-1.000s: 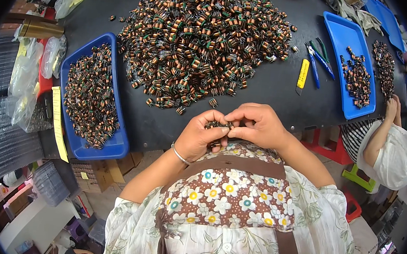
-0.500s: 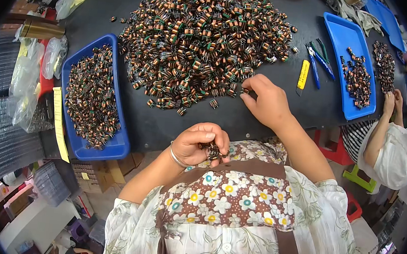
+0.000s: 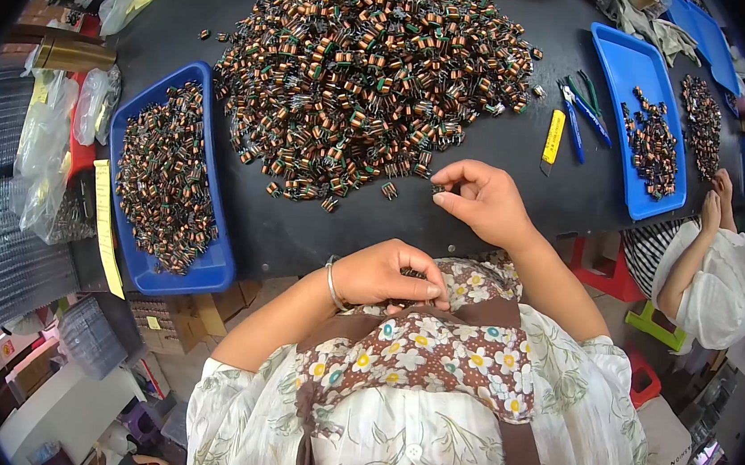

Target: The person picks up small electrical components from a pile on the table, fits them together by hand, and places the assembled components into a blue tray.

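A large heap of small copper-wound coils (image 3: 360,79) lies on the black table, their bodies dark with green parts and thin metal leads. At the near edge of the heap my right hand (image 3: 487,209) pinches one small coil (image 3: 437,188) between thumb and fingertips. My left hand (image 3: 386,277), with a bracelet on the wrist, is curled palm-inward against the flowered apron (image 3: 411,348). Its fingers close round several coils, now mostly hidden behind them. A loose coil (image 3: 389,190) lies between the heap and my hands.
A deep blue tray (image 3: 184,284) full of coils stands at left. On the right are a yellow cutter (image 3: 553,140), blue-handled pliers (image 3: 573,126), green-handled pliers (image 3: 590,92) and a blue tray (image 3: 624,64) with fewer coils. Farther right, another person's hands (image 3: 718,199) work near more coils.
My right hand has drawn slightly back from the heap with a coil. My left hand has turned over and moved in toward the apron, covering the coils it holds.
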`<state>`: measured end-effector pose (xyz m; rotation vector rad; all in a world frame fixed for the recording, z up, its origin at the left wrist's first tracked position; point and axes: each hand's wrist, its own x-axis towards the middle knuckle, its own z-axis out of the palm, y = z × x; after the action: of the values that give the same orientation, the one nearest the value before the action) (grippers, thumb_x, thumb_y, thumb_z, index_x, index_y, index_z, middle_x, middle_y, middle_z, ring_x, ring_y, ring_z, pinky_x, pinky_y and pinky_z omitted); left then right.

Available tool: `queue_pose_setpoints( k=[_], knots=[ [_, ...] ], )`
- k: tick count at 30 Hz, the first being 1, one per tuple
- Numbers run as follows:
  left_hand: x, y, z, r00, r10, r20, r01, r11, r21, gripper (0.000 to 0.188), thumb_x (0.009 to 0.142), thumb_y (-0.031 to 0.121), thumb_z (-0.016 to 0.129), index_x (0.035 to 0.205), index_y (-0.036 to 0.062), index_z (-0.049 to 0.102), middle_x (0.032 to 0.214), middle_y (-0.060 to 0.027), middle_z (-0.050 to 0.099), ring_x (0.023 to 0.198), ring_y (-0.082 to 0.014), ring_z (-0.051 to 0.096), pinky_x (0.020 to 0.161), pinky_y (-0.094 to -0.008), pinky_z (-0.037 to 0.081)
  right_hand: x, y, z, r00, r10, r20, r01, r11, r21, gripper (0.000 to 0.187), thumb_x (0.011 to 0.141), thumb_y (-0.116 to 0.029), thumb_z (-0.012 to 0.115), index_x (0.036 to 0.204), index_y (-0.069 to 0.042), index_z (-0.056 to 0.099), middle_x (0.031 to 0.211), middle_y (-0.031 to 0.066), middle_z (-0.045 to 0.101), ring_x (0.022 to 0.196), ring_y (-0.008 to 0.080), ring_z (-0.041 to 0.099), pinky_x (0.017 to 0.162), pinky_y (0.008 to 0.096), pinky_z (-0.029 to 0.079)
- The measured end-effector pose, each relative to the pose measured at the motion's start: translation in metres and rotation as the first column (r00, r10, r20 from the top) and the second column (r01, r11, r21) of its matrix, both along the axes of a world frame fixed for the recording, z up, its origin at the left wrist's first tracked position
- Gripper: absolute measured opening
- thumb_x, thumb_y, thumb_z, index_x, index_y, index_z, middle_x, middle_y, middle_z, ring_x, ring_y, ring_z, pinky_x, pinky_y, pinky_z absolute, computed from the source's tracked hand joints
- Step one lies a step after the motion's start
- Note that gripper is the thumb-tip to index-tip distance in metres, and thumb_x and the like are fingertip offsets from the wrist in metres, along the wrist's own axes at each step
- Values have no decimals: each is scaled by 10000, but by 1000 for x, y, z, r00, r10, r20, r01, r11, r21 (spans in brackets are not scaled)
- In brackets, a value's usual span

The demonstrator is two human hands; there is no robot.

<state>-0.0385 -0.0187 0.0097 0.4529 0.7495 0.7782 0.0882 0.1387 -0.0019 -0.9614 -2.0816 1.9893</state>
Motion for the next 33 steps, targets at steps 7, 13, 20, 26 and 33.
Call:
queue_pose_setpoints(
  k=[7,13,20,26,33],
  knots=[
    [6,-5,-20,958,175,227,-162,984,-76,194,886,161,535,829,-18,584,813,-108,632,762,-160,603,723,-284,473,3,3,0,1000,-8,-19,4,979,-202,176,765,-48,691,919,-10,615,582,-91,445,507,-24,325,474,161,278],
    [5,-3,-23,856,411,315,-313,895,-318,340,938,331,410,918,13,531,766,-121,586,602,-190,585,389,-231,405,0,3,2,999,5,-47,-15,977,-211,133,769,-31,670,885,-15,607,663,-59,488,505,-22,338,474,158,280],
    [10,7,-25,808,532,253,-320,757,-570,486,938,483,325,1000,56,550,805,-97,604,579,-138,592,350,-221,408,-8,-24,44,793,561,-239,-408,780,475,144,717,-20,631,853,-52,599,920,82,582,753,228,602,640,342,491],
    [-2,0,-26,828,497,260,-388,843,-374,220,916,220,449,905,31,561,820,-108,596,551,-123,541,348,-195,348,-3,0,98,779,459,-428,-475,877,75,235,691,-68,701,911,-36,624,865,88,630,665,230,594,583,320,460],
    [-48,-19,-11,624,710,326,-696,695,-183,199,886,187,485,898,0,553,780,-149,534,442,-147,447,327,-220,317,-44,15,168,117,193,-974,-974,216,-74,298,888,-152,567,1074,79,598,706,113,574,518,211,539,443,291,404]
  ],
)
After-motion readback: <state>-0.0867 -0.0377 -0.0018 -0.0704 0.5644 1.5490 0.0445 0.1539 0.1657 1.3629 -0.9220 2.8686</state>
